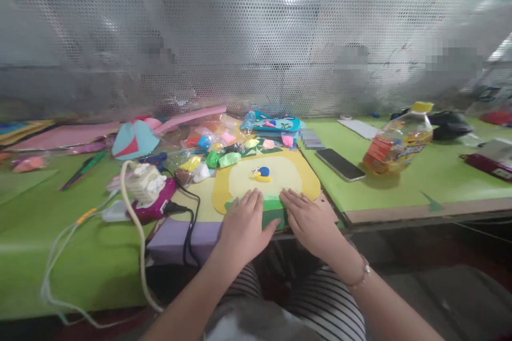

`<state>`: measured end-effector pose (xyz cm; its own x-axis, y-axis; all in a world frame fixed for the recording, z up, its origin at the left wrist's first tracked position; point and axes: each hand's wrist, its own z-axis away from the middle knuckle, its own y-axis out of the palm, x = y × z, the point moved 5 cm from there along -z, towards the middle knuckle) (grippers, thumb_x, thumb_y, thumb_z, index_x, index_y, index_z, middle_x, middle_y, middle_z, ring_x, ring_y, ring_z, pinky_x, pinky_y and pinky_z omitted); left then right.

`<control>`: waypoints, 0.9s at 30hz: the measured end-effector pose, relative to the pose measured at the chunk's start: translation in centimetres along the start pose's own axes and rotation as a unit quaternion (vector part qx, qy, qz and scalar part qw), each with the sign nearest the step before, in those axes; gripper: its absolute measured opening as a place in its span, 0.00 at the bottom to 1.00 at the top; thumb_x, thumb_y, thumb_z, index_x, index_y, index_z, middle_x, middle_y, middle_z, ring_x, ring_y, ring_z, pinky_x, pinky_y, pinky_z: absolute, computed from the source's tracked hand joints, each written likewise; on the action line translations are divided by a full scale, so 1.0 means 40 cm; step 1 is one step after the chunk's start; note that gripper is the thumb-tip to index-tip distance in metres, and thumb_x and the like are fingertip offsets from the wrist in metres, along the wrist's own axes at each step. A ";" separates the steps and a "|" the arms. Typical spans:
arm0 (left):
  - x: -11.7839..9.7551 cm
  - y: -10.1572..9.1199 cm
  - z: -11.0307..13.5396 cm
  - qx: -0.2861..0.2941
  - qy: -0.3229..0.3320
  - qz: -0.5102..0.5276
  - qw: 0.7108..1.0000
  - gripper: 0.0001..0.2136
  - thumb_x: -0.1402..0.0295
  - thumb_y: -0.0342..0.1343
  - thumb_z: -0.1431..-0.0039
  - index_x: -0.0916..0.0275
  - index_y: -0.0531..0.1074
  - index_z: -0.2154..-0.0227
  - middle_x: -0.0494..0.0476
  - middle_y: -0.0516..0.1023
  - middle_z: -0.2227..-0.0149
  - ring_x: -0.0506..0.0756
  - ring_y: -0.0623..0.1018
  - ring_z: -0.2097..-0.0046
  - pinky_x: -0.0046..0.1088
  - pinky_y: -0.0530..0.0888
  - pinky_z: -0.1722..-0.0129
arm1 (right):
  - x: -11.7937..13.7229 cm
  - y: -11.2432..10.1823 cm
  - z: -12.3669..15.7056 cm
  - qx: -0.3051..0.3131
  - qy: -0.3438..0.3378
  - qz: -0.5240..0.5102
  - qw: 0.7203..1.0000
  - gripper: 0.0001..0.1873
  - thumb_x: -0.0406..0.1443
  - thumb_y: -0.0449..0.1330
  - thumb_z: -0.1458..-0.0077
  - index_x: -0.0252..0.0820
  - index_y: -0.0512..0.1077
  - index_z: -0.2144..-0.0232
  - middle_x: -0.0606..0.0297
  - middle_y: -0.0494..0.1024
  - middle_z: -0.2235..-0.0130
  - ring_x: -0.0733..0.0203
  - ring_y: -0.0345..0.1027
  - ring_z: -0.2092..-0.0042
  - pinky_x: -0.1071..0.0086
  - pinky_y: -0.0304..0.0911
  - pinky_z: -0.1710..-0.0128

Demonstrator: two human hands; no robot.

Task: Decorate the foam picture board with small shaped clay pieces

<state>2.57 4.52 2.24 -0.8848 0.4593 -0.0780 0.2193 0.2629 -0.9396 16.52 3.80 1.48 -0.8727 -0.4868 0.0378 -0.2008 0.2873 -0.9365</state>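
Note:
My left hand lies flat with its fingers stretched out, on the left of a green paper strip. On the strip's right end rests my right hand, palm down, fingers extended. The strip lies across the front of a rounded yellow paper piece with a paler cream shape on it. Beyond my fingertips, a small blue and yellow snail-like figure sits on the cream shape. Nothing shows in either hand; the surface under my palms is hidden.
Bagged lumps of coloured clay lie behind and left. A purple power strip with a plug and cables stands left. To the right are a phone and a yellow-capped bottle. A perforated metal panel closes the back.

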 end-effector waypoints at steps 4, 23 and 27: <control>0.002 -0.002 0.000 -0.010 -0.010 0.000 1.000 0.29 0.54 0.47 0.41 0.71 0.63 0.44 0.69 0.64 0.40 0.63 0.66 0.40 0.44 0.66 0.42 | 0.001 -0.004 0.001 -0.001 0.007 0.002 1.000 0.25 0.30 0.42 0.39 0.30 0.64 0.43 0.55 0.64 0.40 0.54 0.56 0.38 0.55 0.53 0.39; 0.058 -0.019 0.059 -0.028 -0.016 -0.041 0.999 0.24 0.58 0.49 0.42 0.68 0.67 0.46 0.69 0.66 0.41 0.66 0.67 0.40 0.51 0.64 0.42 | 0.105 0.012 -0.081 0.037 -0.014 -0.068 0.997 0.27 0.41 0.39 0.33 0.33 0.59 0.39 0.55 0.59 0.37 0.54 0.51 0.36 0.55 0.52 0.38; 0.060 -0.015 0.079 -0.028 -0.007 -0.057 0.998 0.26 0.57 0.46 0.40 0.70 0.65 0.45 0.69 0.66 0.41 0.64 0.67 0.40 0.45 0.67 0.44 | 0.107 0.017 -0.080 0.031 0.001 -0.041 0.999 0.26 0.39 0.40 0.34 0.31 0.59 0.40 0.53 0.60 0.38 0.52 0.52 0.36 0.55 0.53 0.39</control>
<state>-0.98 2.78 1.57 -0.9112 0.4113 0.0224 0.1401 0.3605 -0.9222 11.22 4.53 2.14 -0.8554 -0.5050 0.1153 -0.2435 0.1955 -0.9500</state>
